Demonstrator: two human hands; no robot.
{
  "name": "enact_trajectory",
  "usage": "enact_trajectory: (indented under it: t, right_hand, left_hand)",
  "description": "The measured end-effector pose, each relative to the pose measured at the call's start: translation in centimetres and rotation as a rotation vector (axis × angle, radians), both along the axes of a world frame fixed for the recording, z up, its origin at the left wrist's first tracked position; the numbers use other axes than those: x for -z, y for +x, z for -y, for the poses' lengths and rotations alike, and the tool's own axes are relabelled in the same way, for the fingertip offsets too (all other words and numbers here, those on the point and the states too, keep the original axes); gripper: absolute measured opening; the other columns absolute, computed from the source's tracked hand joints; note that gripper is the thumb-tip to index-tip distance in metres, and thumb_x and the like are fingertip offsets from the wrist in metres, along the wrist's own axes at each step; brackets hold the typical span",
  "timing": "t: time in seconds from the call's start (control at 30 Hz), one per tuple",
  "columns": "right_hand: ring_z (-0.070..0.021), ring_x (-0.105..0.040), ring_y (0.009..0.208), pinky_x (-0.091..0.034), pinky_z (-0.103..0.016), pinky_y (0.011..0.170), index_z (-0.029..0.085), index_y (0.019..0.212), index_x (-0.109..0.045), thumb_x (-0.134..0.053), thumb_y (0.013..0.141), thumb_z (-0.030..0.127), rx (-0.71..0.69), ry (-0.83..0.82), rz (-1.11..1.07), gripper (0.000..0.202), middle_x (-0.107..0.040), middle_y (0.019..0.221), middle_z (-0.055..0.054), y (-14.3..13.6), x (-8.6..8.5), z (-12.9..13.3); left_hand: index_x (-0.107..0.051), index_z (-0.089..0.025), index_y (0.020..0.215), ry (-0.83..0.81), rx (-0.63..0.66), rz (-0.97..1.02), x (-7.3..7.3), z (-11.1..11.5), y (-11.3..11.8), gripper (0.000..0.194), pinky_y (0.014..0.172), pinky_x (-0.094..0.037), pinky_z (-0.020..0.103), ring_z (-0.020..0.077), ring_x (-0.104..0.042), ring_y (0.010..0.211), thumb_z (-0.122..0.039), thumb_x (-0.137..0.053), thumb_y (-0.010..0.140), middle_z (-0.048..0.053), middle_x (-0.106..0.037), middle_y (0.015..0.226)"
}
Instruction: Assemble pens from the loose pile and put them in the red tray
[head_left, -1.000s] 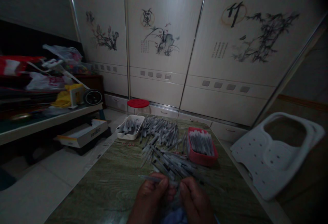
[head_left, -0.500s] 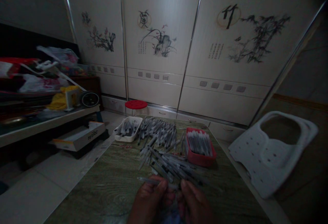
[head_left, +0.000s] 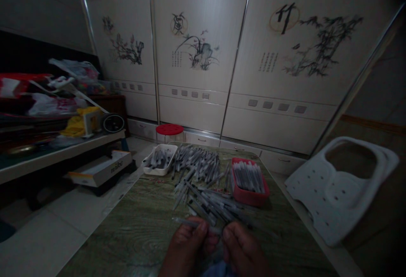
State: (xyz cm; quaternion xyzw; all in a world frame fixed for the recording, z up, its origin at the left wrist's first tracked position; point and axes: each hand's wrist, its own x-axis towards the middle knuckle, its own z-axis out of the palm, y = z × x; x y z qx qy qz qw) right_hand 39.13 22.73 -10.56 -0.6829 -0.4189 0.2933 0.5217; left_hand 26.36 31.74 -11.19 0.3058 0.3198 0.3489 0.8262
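A translucent pen (head_left: 187, 222) lies across my closed left hand (head_left: 189, 243), pinched between thumb and fingers, with its tip end sticking out to the left. My right hand (head_left: 238, 243) is closed at the pen's right end, and its fingers hide that end. Both hands are over the near part of the wood-patterned table (head_left: 133, 226). Just beyond them lies a loose heap of pens (head_left: 211, 203), some with dark ends. A larger pile of pens (head_left: 198, 163) spreads farther back. To the right, a red basket (head_left: 250, 198) holds many pens standing close together.
A white tray (head_left: 158, 171) with pens stands at the table's far left. Behind the table is a red stool (head_left: 169, 129), before sliding cabinet doors (head_left: 190, 112). A white plastic chair (head_left: 336, 192) is on the right. A shoebox (head_left: 101, 170) sits under a cluttered bench (head_left: 63, 152) at left.
My right fingers have closed more over the pen's right end, covering the dark piece that showed there. My left hand keeps its hold. The view has shifted slightly.
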Motion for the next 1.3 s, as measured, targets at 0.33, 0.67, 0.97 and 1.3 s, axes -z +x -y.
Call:
enact_trajectory:
  t: [0.33,0.67,0.97,1.3]
  right_hand:
    - [-0.0201,-0.059,0.063,-0.04,-0.029,0.059,0.025,0.082,-0.063,-0.038,0.095,0.072,0.108,0.046,0.216,0.054,-0.065,0.069,-0.002,-0.4,0.7,0.0]
    - [-0.0165,-0.051,0.051,-0.037,-0.027,0.05,0.026,0.068,-0.053,-0.04,0.093,0.076,0.227,-0.002,-0.018,0.058,-0.051,0.055,0.003,-1.3,1.9,-0.6]
    - [-0.0212,-0.061,0.062,-0.043,-0.03,0.057,0.027,0.078,-0.065,-0.043,0.094,0.07,0.154,0.039,0.148,0.051,-0.067,0.067,-0.002,-0.2,-0.1,0.3]
    - [-0.0195,-0.06,0.061,-0.043,-0.028,0.059,0.026,0.073,-0.058,-0.042,0.096,0.068,0.151,0.008,0.176,0.051,-0.061,0.063,0.0,-0.7,0.4,0.4]
  left_hand:
    - [-0.062,-0.017,0.081,-0.063,0.023,0.042,0.0,-0.2,0.1,0.045,0.058,-0.047,0.023,0.0135,-0.066,0.056,-0.043,-0.094,0.062,0.004,-0.074,0.065]
    - [-0.065,-0.018,0.082,0.024,0.072,0.053,0.1,0.2,0.2,0.045,0.062,-0.049,0.026,0.0162,-0.068,0.059,-0.044,-0.095,0.06,0.005,-0.074,0.064]
    - [-0.064,-0.017,0.08,-0.053,0.013,-0.009,0.3,-0.1,0.3,0.045,0.057,-0.046,0.024,0.0147,-0.066,0.057,-0.045,-0.094,0.062,0.004,-0.073,0.065]
    - [-0.064,-0.017,0.081,-0.012,0.062,0.022,0.6,-0.1,0.3,0.044,0.061,-0.047,0.026,0.0159,-0.066,0.059,-0.044,-0.094,0.062,0.005,-0.073,0.065]
